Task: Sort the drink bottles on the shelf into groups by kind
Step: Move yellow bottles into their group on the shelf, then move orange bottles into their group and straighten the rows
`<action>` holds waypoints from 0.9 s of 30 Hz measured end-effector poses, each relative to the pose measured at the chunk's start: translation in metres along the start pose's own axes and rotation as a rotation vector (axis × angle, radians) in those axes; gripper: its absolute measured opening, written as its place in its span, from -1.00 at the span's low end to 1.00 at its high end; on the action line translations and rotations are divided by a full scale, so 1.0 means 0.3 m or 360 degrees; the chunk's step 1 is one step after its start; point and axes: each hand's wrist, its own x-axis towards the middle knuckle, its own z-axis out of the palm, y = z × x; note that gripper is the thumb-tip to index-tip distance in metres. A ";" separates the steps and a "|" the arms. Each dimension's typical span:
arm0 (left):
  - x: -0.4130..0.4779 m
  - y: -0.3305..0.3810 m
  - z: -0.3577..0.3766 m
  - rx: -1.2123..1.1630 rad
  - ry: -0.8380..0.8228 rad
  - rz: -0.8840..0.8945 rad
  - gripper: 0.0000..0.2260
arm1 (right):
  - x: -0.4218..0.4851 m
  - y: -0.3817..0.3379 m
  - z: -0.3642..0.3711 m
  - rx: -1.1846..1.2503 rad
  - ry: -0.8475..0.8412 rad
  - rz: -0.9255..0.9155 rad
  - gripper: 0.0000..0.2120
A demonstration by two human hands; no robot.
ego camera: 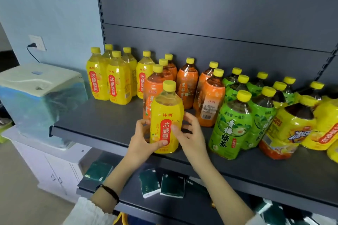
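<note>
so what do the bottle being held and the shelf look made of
Yellow-label bottle: likely clear plastic, since pale liquid shows through its shoulder, with a glossy film label and a matte yellow plastic-looking cap. Shelf: probably painted metal, dark grey, matte, with a thin folded front edge.

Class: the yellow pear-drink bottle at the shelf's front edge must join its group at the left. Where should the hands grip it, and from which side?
Grip the yellow bottle around its wide labelled body, coming from the front. It stands upright, orange bottles crowd behind it, and its neck narrows under the cap.
</note>
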 end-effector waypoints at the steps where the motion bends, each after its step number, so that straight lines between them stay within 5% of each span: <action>1: 0.007 -0.006 -0.016 -0.0002 -0.0019 0.0002 -0.38 | 0.021 0.009 0.027 -0.0007 -0.0016 0.0001 -0.48; 7: 0.080 -0.043 -0.182 0.0010 -0.0026 -0.0010 -0.38 | 0.105 0.035 0.149 0.0104 -0.0070 0.0037 -0.66; 10: 0.131 -0.077 -0.285 0.0026 0.0021 -0.0030 -0.36 | 0.151 0.047 0.210 0.0027 0.0173 0.0060 -0.73; 13: 0.189 -0.109 -0.377 0.0040 0.0048 -0.0036 -0.39 | 0.211 0.069 0.250 -0.0051 0.0392 0.0103 -0.56; 18: 0.304 -0.149 -0.459 0.0040 0.0015 -0.0013 -0.45 | 0.278 0.130 0.309 -0.0078 0.0391 0.0195 -0.32; 27: 0.510 -0.218 -0.374 0.0417 0.0185 0.0211 -0.31 | 0.291 0.145 0.324 -0.0096 0.0443 0.0149 -0.36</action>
